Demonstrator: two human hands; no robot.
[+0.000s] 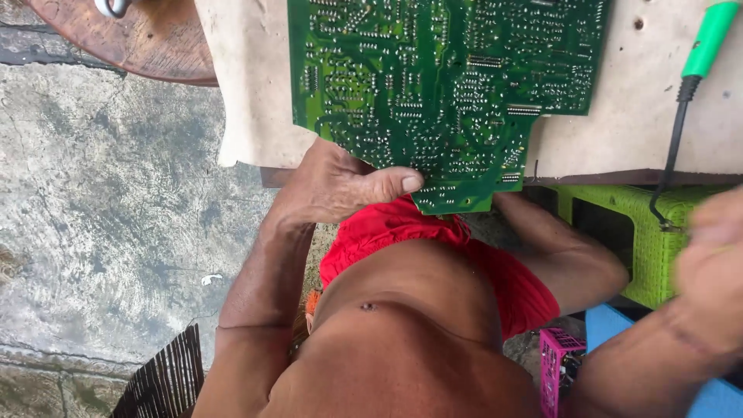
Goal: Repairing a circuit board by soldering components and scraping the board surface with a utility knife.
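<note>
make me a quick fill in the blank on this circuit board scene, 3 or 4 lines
1. The left hand grips the near edge of a ____ circuit board.
2. The board lies on a pale worktop, and the tool with the green handle lies to the board's ____.
3. The blurred right hand is ____ the board.
4. The person's shorts are ____.

Missing words: green; right; apart from; red

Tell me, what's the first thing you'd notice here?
A big green circuit board fills the top middle, lying on a pale work board. The left hand grips its lower edge. At the right, the blurred right hand is raised near a green-handled tool.
</note>
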